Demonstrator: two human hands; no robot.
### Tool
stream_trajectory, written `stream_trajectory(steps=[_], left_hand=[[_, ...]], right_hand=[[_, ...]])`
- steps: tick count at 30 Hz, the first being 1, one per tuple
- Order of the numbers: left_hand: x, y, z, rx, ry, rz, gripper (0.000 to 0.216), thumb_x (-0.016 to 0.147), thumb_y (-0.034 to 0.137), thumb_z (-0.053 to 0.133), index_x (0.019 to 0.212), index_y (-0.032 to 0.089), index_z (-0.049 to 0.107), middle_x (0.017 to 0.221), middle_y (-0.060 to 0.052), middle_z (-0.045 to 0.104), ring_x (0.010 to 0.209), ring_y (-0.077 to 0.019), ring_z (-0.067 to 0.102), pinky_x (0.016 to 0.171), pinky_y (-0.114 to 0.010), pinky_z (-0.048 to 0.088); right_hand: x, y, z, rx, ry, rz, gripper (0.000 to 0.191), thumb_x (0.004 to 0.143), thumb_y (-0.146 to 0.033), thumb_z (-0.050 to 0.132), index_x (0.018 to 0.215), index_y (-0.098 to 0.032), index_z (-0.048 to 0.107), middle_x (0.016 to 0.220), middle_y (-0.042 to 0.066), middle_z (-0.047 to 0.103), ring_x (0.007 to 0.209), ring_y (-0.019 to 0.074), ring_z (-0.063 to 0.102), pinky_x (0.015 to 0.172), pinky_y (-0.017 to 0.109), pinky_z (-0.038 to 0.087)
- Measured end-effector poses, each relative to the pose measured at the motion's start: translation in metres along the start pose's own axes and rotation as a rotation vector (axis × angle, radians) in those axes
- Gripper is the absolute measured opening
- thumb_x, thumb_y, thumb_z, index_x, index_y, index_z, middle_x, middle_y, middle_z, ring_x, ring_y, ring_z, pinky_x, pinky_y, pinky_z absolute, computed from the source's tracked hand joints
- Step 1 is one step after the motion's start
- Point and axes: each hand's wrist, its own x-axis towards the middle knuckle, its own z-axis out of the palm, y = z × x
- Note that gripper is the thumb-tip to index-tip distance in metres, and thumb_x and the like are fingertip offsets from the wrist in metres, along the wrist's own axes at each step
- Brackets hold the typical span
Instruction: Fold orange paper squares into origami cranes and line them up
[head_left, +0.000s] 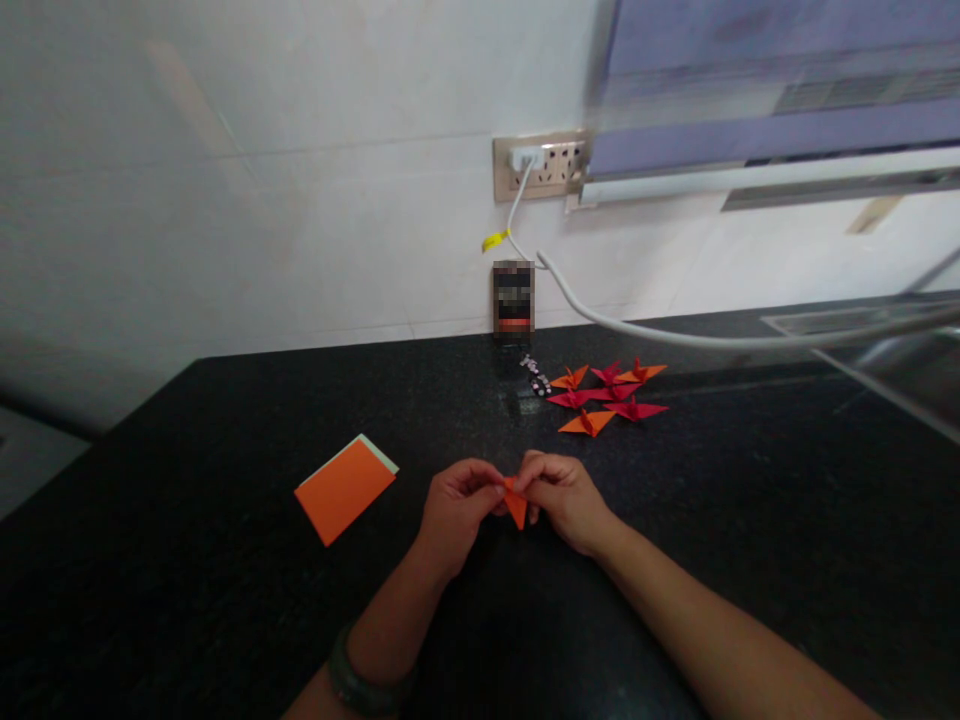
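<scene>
Between my two hands is a small folded piece of orange paper [516, 507], its narrow point turned toward me. My left hand [459, 508] pinches its left side between thumb and fingers. From the right, my right hand [564, 497] grips the upper right edge, and fingers cover part of the folds. A stack of square orange paper [349, 492], with a pale green sheet showing at its back edge, lies left of my hands. Beyond my right hand sits a group of several folded paper cranes [589, 422] in orange and red.
A dark phone-like device [514, 300], its face blurred, leans on the wall behind a small beaded strap [537, 378]. A white cable [517, 212] hangs from the wall socket [541, 165]. A thicker white tube [660, 335] crosses above the black counter [225, 430] at right.
</scene>
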Motion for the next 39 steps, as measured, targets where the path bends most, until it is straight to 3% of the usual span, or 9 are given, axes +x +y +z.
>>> stream_trajectory(steps=[6,9,16,20,29,39], left_hand=[[0.0014,-0.0010,-0.0027,-0.063,-0.058,-0.081,0.024,0.061,0.022,0.066,0.083,0.014,0.059,0.059,0.000,0.063,0.051,-0.0106,0.057,0.053,-0.022,0.046],[0.0011,0.0010,-0.0024,-0.051,-0.113,-0.133,0.020,0.068,0.031,0.061,0.076,0.012,0.061,0.059,-0.002,0.063,0.053,-0.0116,0.058,0.054,-0.023,0.046],[0.0016,0.0024,-0.0019,0.119,-0.057,-0.001,0.018,0.065,0.031,0.065,0.072,0.014,0.066,0.062,-0.002,0.065,0.055,-0.0110,0.056,0.056,-0.022,0.044],[0.0031,-0.0007,-0.0051,0.205,-0.036,0.108,0.016,0.067,0.029,0.064,0.075,0.016,0.067,0.070,-0.003,0.068,0.065,-0.0147,0.060,0.063,-0.024,0.046],[0.0019,-0.0014,-0.0061,0.393,0.041,0.250,0.010,0.068,0.026,0.062,0.073,0.018,0.066,0.068,-0.001,0.065,0.064,-0.0141,0.059,0.062,-0.023,0.044],[0.0031,-0.0016,-0.0079,0.424,0.028,0.202,0.012,0.070,0.028,0.060,0.071,0.017,0.065,0.064,0.000,0.064,0.059,-0.0123,0.057,0.057,-0.021,0.043]], right_hand=[[0.0007,-0.0002,-0.0034,-0.037,-0.007,-0.032,0.006,0.065,-0.019,0.063,0.059,-0.017,0.062,0.060,-0.005,0.048,0.038,0.0027,0.046,0.035,0.016,0.034],[0.0013,-0.0020,-0.0057,-0.103,-0.039,-0.073,0.007,0.066,-0.016,0.061,0.059,-0.017,0.063,0.064,-0.004,0.047,0.043,0.0038,0.048,0.039,0.017,0.037],[-0.0007,-0.0026,-0.0062,-0.148,-0.130,-0.109,0.007,0.071,-0.024,0.059,0.073,-0.018,0.063,0.075,0.000,0.052,0.058,0.0079,0.052,0.051,0.021,0.044],[0.0001,-0.0007,-0.0035,-0.143,-0.046,-0.022,0.025,0.068,-0.031,0.064,0.088,-0.019,0.055,0.064,-0.003,0.053,0.053,0.0080,0.049,0.048,0.020,0.042],[0.0001,-0.0055,-0.0034,-0.318,-0.057,-0.038,0.018,0.073,-0.033,0.060,0.074,-0.015,0.059,0.063,-0.001,0.055,0.052,0.0080,0.048,0.049,0.022,0.041],[0.0009,-0.0036,-0.0049,-0.262,-0.080,-0.039,0.017,0.073,-0.031,0.060,0.070,-0.014,0.060,0.065,-0.001,0.054,0.050,0.0069,0.048,0.047,0.021,0.039]])
